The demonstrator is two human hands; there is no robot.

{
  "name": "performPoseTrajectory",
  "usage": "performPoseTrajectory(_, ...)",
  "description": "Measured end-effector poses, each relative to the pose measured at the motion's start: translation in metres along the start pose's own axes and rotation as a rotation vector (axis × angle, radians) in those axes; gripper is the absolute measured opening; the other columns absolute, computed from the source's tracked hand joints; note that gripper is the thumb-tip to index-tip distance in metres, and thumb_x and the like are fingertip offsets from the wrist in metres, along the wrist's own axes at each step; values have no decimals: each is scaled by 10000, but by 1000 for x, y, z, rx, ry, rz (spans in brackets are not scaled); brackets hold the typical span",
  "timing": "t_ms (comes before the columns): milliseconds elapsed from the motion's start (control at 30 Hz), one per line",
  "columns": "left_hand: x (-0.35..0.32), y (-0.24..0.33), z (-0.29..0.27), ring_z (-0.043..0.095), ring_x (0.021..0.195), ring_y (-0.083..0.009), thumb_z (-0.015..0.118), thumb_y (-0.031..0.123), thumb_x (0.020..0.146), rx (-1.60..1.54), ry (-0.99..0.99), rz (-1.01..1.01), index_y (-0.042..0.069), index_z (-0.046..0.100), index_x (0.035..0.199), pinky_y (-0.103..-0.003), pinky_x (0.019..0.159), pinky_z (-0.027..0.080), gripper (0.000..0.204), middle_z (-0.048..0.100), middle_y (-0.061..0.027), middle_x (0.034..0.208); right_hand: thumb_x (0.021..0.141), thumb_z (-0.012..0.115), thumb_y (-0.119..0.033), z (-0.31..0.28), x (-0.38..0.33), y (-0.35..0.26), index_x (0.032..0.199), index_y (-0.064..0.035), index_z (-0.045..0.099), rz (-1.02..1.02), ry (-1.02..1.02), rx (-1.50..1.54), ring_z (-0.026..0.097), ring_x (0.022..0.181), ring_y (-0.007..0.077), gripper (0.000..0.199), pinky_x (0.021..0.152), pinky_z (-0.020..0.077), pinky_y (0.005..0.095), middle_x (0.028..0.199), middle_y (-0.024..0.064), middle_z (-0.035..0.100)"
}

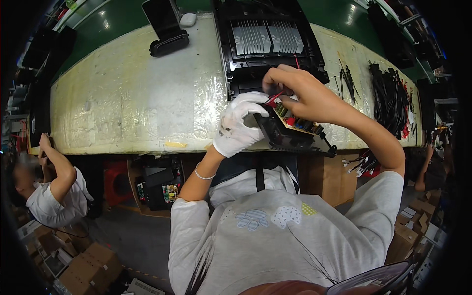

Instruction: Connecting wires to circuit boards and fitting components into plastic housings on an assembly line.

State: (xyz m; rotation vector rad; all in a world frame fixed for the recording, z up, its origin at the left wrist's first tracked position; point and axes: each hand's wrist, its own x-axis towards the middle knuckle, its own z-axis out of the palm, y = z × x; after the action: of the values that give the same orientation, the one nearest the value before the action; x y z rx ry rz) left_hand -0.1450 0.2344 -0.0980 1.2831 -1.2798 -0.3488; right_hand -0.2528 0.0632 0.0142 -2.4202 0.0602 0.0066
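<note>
Two hands meet over a black housing with a green-and-yellow circuit board in it, at the near edge of the table, close to the person's body. The housing's long axis slants from the gloved left hand down toward the right; the bare right hand reaches across above its upper end. Red and black wires run between both hands' fingers. The left fingers curl against these wires, beside the housing; whether they grip is unclear. The right fingers are bent at the wires, tips partly hidden, so their hold cannot be told. Just beyond lies a larger black unit with silver finned plates. The pale, shiny-covered table also carries a phone on a stand, left, and black cables, right. Co-workers sit at both sides, with cardboard boxes on the floor.
</note>
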Motion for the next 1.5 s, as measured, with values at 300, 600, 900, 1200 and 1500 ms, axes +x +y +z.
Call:
performPoseTrajectory(300,6,-6,3,622,1074,-256,856,70,645,-107,38,-47,78,599,917,-361,932,505,374,646,-115,1138,782,696,27,-8,-14,-7,1067,-27,612,-212,193,-204,585,805,286,302,705,485,373,867,105,592)
performPoseTrajectory(600,9,-5,6,643,1024,-243,844,70,662,-17,77,-55,70,597,917,-355,902,512,355,666,-101,1098,781,678,14,-19,3,-9,882,-1,666,-214,-146,-131,544,889,283,103,758,469,374,875,102,573)
performPoseTrajectory(900,7,-8,6,643,1018,-249,840,69,655,-11,84,-43,76,602,944,-352,889,510,374,670,-97,1091,743,693,17,-16,2,-10,863,1,676,-177,-111,-128,539,877,268,122,749,470,369,848,85,579)
performPoseTrajectory(1200,-4,-18,13,628,1015,-257,848,53,636,-61,92,-47,80,600,939,-360,890,504,393,659,-101,1066,708,701,2,-19,16,-25,877,-16,667,-155,-227,-461,545,906,286,173,765,478,382,892,90,552)
performPoseTrajectory(1500,-4,-14,10,612,1044,-266,842,49,634,-59,94,-56,80,599,949,-365,901,500,399,636,-112,1105,801,660,-19,-24,20,-13,921,33,600,-145,-207,-410,543,1003,315,144,844,482,393,1086,131,567)
